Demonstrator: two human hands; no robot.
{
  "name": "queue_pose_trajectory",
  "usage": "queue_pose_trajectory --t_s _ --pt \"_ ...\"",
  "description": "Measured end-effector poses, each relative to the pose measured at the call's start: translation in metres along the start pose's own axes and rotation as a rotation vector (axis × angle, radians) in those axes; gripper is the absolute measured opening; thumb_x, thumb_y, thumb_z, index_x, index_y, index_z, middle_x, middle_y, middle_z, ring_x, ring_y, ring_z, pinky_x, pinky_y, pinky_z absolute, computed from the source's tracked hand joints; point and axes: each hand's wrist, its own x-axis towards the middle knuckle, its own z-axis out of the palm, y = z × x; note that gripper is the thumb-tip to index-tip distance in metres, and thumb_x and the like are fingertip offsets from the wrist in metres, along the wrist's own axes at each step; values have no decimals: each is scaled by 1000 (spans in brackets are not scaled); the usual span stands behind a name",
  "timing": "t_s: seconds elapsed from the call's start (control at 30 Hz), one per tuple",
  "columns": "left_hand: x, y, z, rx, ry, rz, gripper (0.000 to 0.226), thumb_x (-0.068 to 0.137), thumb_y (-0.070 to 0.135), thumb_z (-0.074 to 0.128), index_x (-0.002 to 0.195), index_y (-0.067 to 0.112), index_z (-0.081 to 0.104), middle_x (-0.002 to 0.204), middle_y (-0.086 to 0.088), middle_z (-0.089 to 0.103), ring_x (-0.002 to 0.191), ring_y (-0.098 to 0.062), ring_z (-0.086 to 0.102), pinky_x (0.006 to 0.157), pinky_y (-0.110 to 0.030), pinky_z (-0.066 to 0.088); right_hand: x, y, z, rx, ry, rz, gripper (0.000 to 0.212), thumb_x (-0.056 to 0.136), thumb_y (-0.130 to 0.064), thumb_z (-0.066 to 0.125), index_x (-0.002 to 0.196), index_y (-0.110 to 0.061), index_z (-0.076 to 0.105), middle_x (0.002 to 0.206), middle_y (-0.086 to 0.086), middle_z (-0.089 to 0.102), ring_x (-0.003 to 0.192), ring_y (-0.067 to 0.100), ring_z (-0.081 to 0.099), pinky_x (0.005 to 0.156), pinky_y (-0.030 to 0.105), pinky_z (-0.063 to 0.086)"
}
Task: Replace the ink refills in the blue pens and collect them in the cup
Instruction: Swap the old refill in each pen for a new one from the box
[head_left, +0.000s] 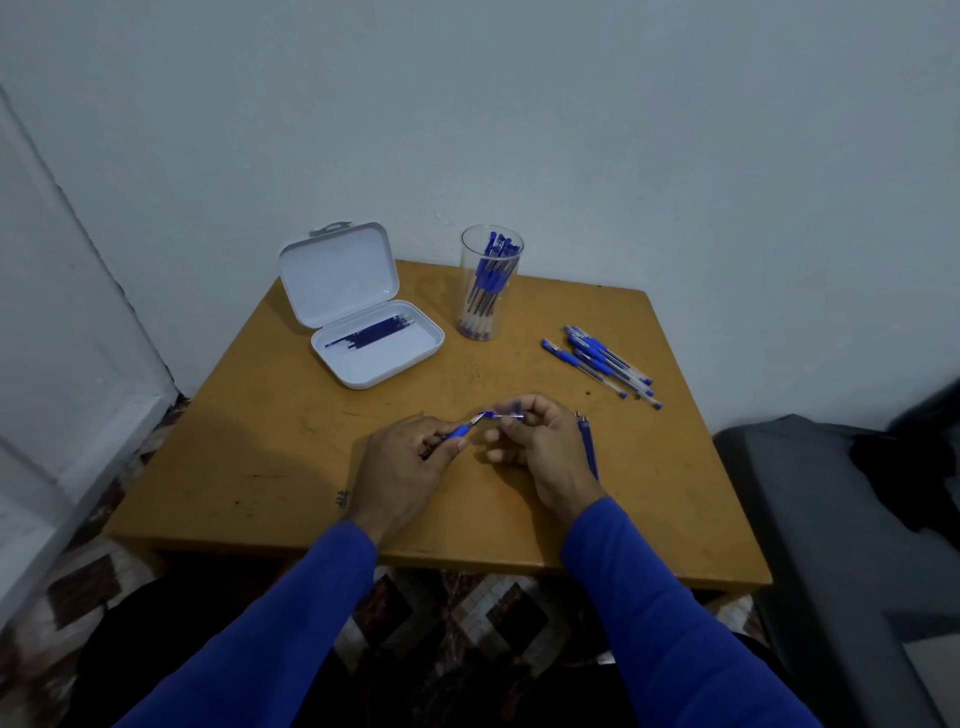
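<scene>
Blue pen barrel (457, 431): gripped in left hand (400, 467)
Refill (501, 414): pinched by right hand (540, 447) fingers
Clear cup (488, 283): holds pens
Loose pens (602, 361): right, on wooden table (260, 441)

Single head-worn wide-angle view, looking forward and down from above the near edge; counter (291, 467) fills mid-frame at arm's reach, wall across upper frame, sleeves enter from bottom; no second view
</scene>
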Motion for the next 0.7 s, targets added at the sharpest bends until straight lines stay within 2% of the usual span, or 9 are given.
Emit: queue_pose_trajectory --t_s 0.17,0.27,0.43,0.53,0.7 --pt "-1 1 0 1 5 7 16 90 30 75 105 26 77 88 17 69 82 1 61 68 -10 44 -2 1 0 -9 -14 -35 16 100 -5 59 115 -6 61 86 9 72 65 18 65 59 32 59" --pt "-1 2 0 2 10 22 16 89 29 76 104 25 78 84 17 67 80 -1 61 64 -9 43 -5 -1 0 -15 -30 -56 14 99 -7 62 112 -5 64 86 10 70 62 14 62 55 28 57" --pt "-1 3 -2 -11 29 16 16 90 27 76 105 25 78 84 18 67 81 -2 61 64 -10 44 -7 -4 4 -23 -9 -72 26 99 -9 61 124 -14 67 93 12 72 65 15 64 57 26 56" --pt "-2 3 -2 -17 29 18 17 90 28 75 107 25 77 85 18 67 80 -2 61 66 -13 44 -8 -5 6 2 19 -106 27 100 -7 60 126 -13 65 93 13 72 71 19 69 56 27 58" --pt "-1 3 -2 -6 39 24 16 90 28 74 105 24 77 84 17 67 79 0 60 63 -9 41 -11 -11 14 -7 10 -137 24 99 -7 60 123 -12 61 93 13 74 79 26 76 55 28 60"
